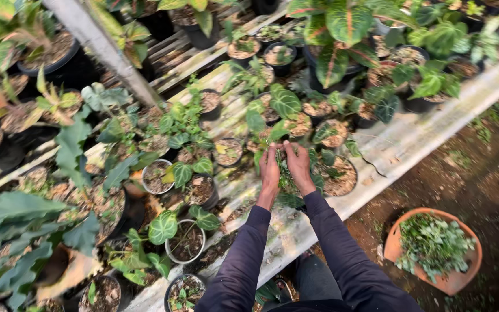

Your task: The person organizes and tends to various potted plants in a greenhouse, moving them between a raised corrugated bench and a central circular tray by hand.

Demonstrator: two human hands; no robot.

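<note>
- Centre of the frame, left member: the left hand (270,167) was raised above the pale corrugated bench sheet (411,138), fingers pinched narrow around the top of a small bunch of green leafy cuttings (287,182).
- Centre of the frame, between the hands: the bunch hung with its long axis running roughly vertical in the picture, from the fingertips down towards the wrists; its lower end was partly hidden by the dark sleeves (244,260).
- Centre of the frame, right member: the right hand (298,164) was likewise closed on the same bunch at its upper end, fingertips nearly touching those of the left; neither hand was clearly nearer.
- Just right of the hands: a black round plastic pot of pale potting mix (339,176) stood beside the right wrist, near but not touching.
- Lower right of the frame: a terracotta-coloured round bowl of small green plants (434,248) sat on dark soil, well apart from both hands.
</note>
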